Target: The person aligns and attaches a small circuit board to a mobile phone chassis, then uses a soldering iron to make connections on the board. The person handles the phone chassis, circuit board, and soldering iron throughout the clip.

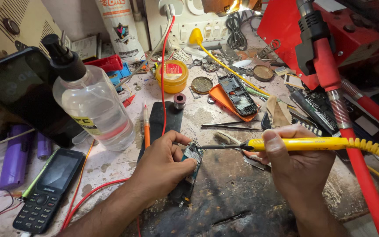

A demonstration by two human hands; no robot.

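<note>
scorched and stained, the workbench [242, 206] is crowded with repair clutter under a wall of switches. the left hand [165, 164] curls over a small phone circuit board [190, 169] that lies on the dark burnt patch of the bench near the middle, thumb and fingers pinching its upper end to hold it flat. the right hand [292, 160] is closed in a pen-like grip around a yellow soldering iron [294, 144], held nearly level, its dark metal tip reaching left to the top edge of the board by the left fingertips; whether the tip truly touches cannot be told. a coiled yellow cord [376, 149] runs off the iron's back end to the right. just behind the left hand lies a black flat pad [166, 117] with an orange pen-like tool [146, 125] beside it. a clear plastic bottle [94, 103] with a black nozzle stands to the left, and a black keypad phone [49, 191] lies near the left edge beside purple cylindrical cells [16, 156]. farther back sit a round yellow tin [172, 75] and an opened phone frame on an orange cover [237, 95]. a red stand [343, 109] rises on the right.
</note>
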